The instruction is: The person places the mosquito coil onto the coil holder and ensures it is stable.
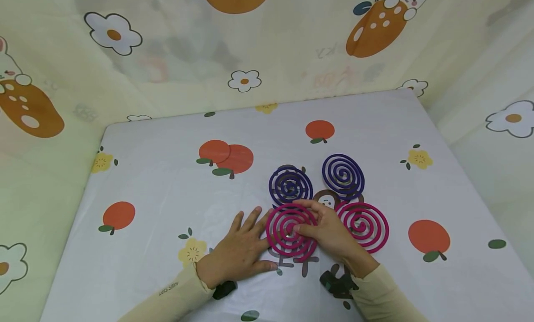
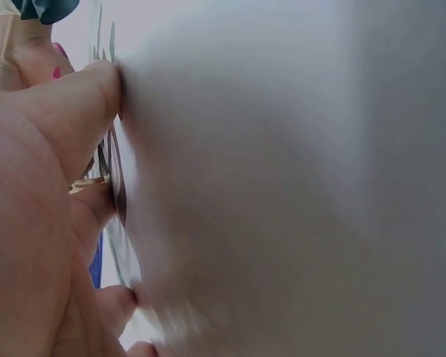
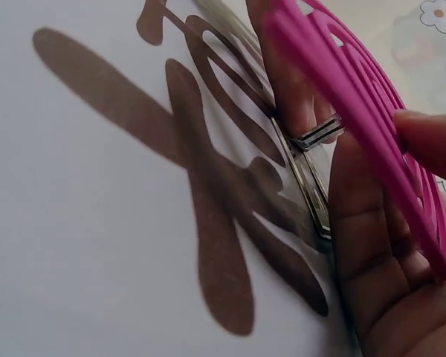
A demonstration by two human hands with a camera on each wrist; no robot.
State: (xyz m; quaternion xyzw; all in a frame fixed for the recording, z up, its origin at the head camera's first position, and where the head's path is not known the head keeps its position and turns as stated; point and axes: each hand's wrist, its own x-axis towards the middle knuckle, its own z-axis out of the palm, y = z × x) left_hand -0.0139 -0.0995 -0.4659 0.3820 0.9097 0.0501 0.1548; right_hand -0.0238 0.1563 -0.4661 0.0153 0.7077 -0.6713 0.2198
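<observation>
A pink spiral mosquito coil [image 1: 274, 229] is tilted in my right hand [image 1: 333, 234], which pinches it between thumb and fingers. In the right wrist view the pink coil [image 3: 379, 149] stands off the sheet, above a thin metal piece [image 3: 305, 178] that looks like a coil stand. My left hand [image 1: 238, 252] rests palm down with fingers spread, fingertips reaching beneath the held coil. In the left wrist view a brass-coloured metal bit [image 2: 89, 183] shows by its fingers. Whether the left fingers press that metal is partly hidden.
Another pink coil [image 1: 378, 220] lies right of my right wrist. Beyond the hands are two dark blue coils, one at left [image 1: 271, 187] and one at right [image 1: 362, 176]. The printed white tablecloth [image 1: 158, 211] meets patterned curtains [image 1: 187, 81] at back and sides.
</observation>
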